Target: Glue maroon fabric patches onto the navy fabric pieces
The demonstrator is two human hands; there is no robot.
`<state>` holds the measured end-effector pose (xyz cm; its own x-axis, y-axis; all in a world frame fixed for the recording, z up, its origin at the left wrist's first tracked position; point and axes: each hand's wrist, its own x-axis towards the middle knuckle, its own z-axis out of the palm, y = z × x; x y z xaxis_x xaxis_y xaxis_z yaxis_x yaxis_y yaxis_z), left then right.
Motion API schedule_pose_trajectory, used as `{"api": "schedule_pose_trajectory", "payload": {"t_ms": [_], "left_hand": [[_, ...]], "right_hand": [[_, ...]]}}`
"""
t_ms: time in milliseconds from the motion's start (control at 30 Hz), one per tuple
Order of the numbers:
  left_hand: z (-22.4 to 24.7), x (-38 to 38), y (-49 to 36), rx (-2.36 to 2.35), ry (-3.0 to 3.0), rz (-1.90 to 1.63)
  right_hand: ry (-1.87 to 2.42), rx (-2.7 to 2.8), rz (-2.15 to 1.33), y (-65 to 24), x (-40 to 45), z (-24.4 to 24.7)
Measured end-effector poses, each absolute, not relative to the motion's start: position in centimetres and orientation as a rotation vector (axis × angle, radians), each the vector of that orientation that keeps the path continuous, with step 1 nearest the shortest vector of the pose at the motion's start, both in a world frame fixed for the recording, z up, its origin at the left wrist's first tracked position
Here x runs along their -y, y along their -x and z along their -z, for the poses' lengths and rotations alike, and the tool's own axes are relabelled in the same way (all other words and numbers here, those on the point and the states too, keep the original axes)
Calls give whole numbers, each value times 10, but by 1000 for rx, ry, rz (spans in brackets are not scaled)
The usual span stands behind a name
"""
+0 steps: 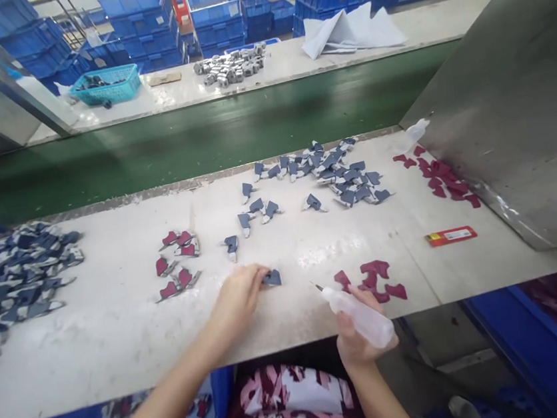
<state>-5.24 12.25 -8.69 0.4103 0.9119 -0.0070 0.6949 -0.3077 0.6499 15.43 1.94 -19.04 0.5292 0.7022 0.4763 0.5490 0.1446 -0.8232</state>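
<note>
My left hand (239, 302) resting fingertips against navy fabric piece (273, 278) on white workbench (125, 361), fingers together, cannot tell if pinching; right hand (359, 344) clamping plastic needle-tip squeeze bottle (361, 317), nozzle pointing toward nearby maroon fabric pieces (374, 267), not touching them.

There are two hands: the left hand (239, 301) touches one grey piece (272, 278), and the right hand (365, 353) holds one squeeze bottle (361, 317). A second squeeze bottle (415, 133) lies on the counter (100, 370). About six red-and-grey pieces (178, 260) form one group, about six loose grey pieces (256, 205) lie apart, and two heaps (16, 292) (345, 174) hold too many to count. About five red pieces (372, 282) lie together. There is one red packet (450, 236) and one teal basket (106, 84).
</note>
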Motion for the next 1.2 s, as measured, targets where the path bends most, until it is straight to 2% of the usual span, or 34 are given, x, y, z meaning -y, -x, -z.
{"api": "schedule_pose_trajectory", "payload": {"t_ms": [200,433,1200], "left_hand": [[121,-88,44,-1330,-2064,-719],[136,-85,43,-1340,-2019,-930],[137,-86,45,-1360,-1985,-913]], "right_hand": [[1451,1132,-169,-142,-32,151],[1431,1201,-278,-133,-38,145],[1470,1261,-229,-131,-44,134]]}}
